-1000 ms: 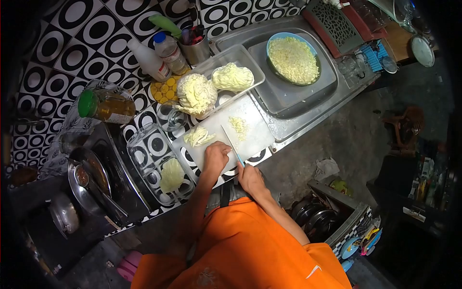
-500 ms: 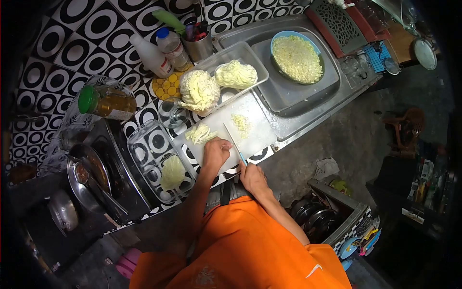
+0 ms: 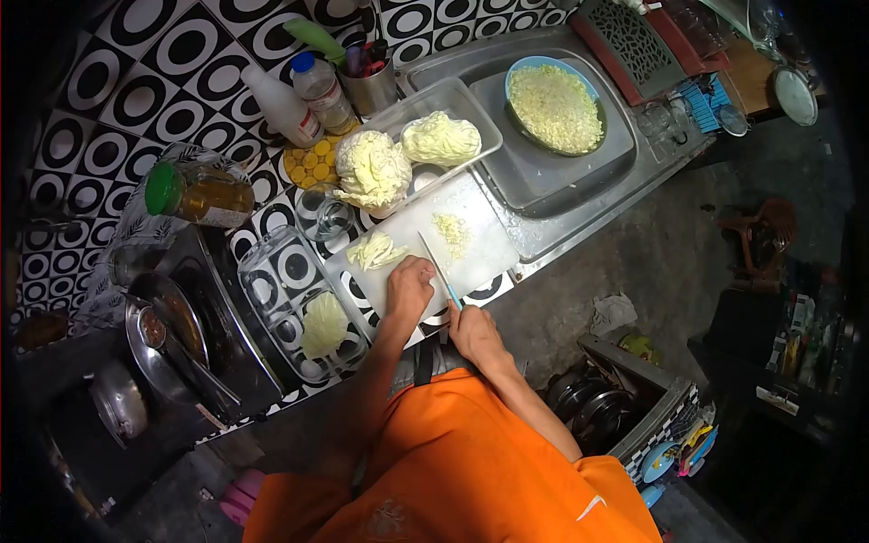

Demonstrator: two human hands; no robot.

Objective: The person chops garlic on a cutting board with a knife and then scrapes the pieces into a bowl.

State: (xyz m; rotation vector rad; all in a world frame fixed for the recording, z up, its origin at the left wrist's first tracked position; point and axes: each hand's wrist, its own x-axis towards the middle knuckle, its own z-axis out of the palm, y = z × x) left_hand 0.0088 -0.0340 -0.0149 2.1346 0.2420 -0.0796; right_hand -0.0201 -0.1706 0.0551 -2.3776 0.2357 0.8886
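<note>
A knife (image 3: 439,264) with a light blue handle is gripped in my right hand (image 3: 475,335) at the near edge of the white cutting board (image 3: 489,237). Its blade points away over the board, between two portions of cabbage. Chopped cabbage (image 3: 450,233) lies right of the blade, and larger cut pieces (image 3: 375,251) lie to the left. My left hand (image 3: 410,288) rests on the board left of the knife, its fingers curled; whatever they may hold is hidden. Two cabbage heads (image 3: 373,169) sit in a clear container (image 3: 489,136) behind the board.
A bowl of chopped cabbage (image 3: 555,109) stands in the metal sink (image 3: 543,204). Left of the board is a clear tray (image 3: 262,339) with a cabbage leaf. Bottles (image 3: 323,94), a green-lidded jar (image 3: 201,193) and pans on a stove (image 3: 231,308) stand farther out.
My left hand has shifted very slightly to the right and toward the knife. The knife and right hand have barely moved.
</note>
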